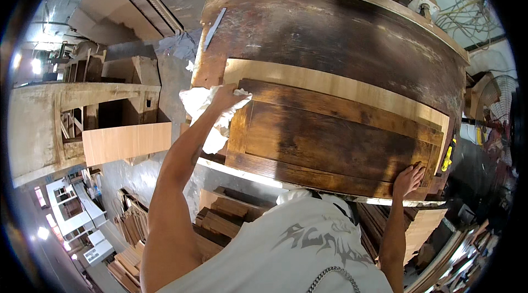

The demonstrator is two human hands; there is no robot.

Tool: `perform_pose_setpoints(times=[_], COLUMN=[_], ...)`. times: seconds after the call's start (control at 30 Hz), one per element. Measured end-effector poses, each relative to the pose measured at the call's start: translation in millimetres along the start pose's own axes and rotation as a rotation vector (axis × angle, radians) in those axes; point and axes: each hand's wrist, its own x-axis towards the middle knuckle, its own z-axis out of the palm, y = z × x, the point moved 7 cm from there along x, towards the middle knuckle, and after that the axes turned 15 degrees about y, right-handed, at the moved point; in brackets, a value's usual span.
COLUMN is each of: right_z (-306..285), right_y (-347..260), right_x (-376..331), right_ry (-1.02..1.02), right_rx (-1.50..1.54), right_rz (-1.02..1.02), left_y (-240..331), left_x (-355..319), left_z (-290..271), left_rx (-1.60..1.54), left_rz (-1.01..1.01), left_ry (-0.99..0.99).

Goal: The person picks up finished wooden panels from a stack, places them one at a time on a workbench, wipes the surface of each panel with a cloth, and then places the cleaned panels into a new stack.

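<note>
A brown-stained wooden panel door with a raised frame lies flat on the workbench in front of me. At its far left corner my left hand is closed on a crumpled white cloth, part of which hangs over the panel's left end. My right hand lies on the near right corner of the panel, fingers stretched over the frame. Beneath the panel is a pale, unstained board, showing along the far side and right end.
The workbench has a worn dark top and a raised far edge. A grey metal strip lies at its far left, a yellow utility knife at its right edge. Left stands a wooden cabinet frame; stacked boards lie below the near edge.
</note>
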Motion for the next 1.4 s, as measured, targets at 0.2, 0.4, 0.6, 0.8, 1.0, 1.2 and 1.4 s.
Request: perform_pose_setpoints(times=[0.2, 0.4, 0.6, 0.8, 1.0, 1.2, 1.4], right_z=[-7, -9, -6, 7, -9, -63, -98], right_y=[-4, -2, -7, -7, 2, 82, 315], right_x=[0, 1, 3, -1, -2, 5, -156], right_ry=[0.151, 0.179, 0.127, 0.072, 0.096, 0.000, 0.215], right_rx=[-0.052, -0.018, 0.021, 0.080, -0.127, 1.255, 0.685], right_rz=[-0.075, -0.063, -0.020, -0.022, -0.099, 0.543, 1.072], left_y=[-4, -7, -36, -89, -54, -144, 52], left_x=[0, -6, -68, -139, -152, -147, -150], left_z=[1, -4, -25, -17, -20, -11, -100], left_rx=[-0.006, -0.134, 0.127, 0.324, 0.216, -0.413, 0.117], left_rz=[0.001, 0.023, 0.242, 0.122, 0.564, -0.158, 0.231], left_ry=[-0.055, -0.026, 0.401, 0.175, 0.130, -0.236, 0.644])
